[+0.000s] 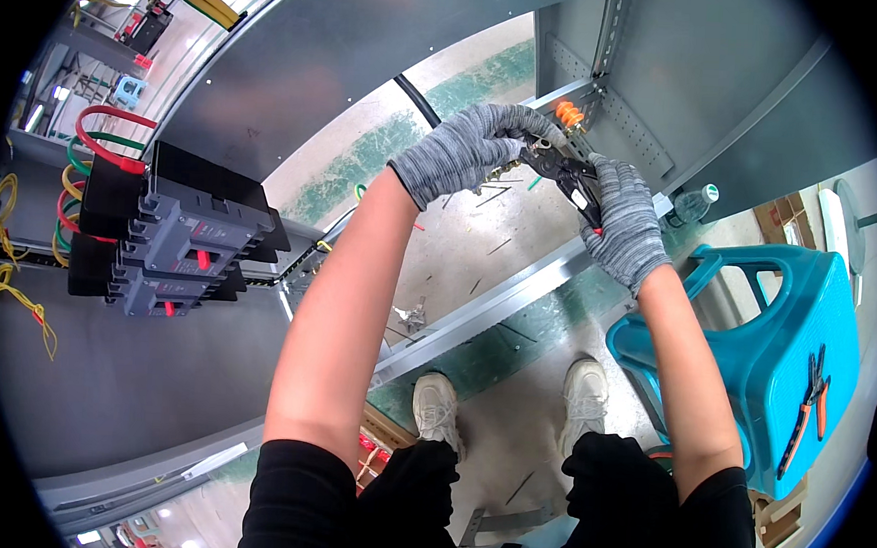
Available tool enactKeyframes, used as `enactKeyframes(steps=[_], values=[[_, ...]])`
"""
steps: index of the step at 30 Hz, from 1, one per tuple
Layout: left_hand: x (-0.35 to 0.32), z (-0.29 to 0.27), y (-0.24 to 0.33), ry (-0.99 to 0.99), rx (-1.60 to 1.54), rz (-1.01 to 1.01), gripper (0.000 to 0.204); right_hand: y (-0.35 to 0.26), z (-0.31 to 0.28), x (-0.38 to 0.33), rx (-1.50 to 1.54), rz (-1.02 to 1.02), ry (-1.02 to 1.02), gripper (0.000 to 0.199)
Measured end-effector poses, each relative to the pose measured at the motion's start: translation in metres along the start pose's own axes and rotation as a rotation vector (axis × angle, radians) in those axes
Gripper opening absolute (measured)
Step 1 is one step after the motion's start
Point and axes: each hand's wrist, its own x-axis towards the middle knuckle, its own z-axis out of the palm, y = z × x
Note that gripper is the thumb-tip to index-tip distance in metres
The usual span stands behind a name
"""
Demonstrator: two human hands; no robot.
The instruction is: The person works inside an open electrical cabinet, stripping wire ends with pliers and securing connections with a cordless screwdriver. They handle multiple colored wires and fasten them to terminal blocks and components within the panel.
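Note:
My right hand (628, 219), in a grey knitted glove, is closed around the handles of black crimping pliers (561, 171) with a bit of red at the handle end. At the jaws of the pliers is my left hand (470, 152), gloved the same way, its fingers bent and closed. What they pinch is hidden. A black cable (417, 99) runs down behind the left glove from the upper left. Small brass-coloured parts show just under the left fingers. Beyond both hands, an orange ribbed insulator (569, 113) stands on the cabinet frame.
Grey metal cabinet panels (341, 46) surround the hands, with a frame rail (497, 302) crossing below. Circuit breakers (188, 236) with coloured wires are at left. At right, a teal stool (793, 322) carries orange-handled pliers (806, 412); a plastic bottle (693, 203) stands behind it. Wire scraps litter the floor.

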Motion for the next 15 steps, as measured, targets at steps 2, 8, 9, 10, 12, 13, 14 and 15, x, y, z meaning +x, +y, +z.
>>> enactKeyframes(steps=[2,8,9,10,12,13,14,15], values=[[0.006,-0.008,-0.006,-0.057,-0.023,0.022,0.037,0.0,-0.001,0.002,-0.01,-0.001,-0.001,0.069],[0.013,-0.017,-0.018,-0.203,-0.157,0.103,0.05,0.007,0.002,0.003,-0.007,-0.033,0.03,0.061],[0.012,-0.017,-0.016,-0.202,-0.158,0.1,0.051,0.009,0.003,0.003,-0.014,-0.032,0.02,0.06],[0.011,-0.015,-0.014,-0.202,-0.157,0.097,0.052,0.01,0.005,0.003,-0.02,-0.03,0.011,0.059],[0.007,-0.015,-0.01,-0.206,-0.136,0.09,0.055,0.006,0.003,0.003,-0.033,-0.012,-0.018,0.057],[0.008,-0.016,-0.013,-0.198,-0.126,0.087,0.055,0.007,0.005,0.003,-0.02,-0.02,-0.008,0.056],[0.008,-0.018,-0.016,-0.191,-0.116,0.083,0.055,0.008,0.009,0.003,-0.006,-0.027,0.002,0.056],[0.008,-0.016,-0.015,-0.184,-0.109,0.079,0.055,0.01,0.012,0.002,0.007,-0.033,0.009,0.055]])
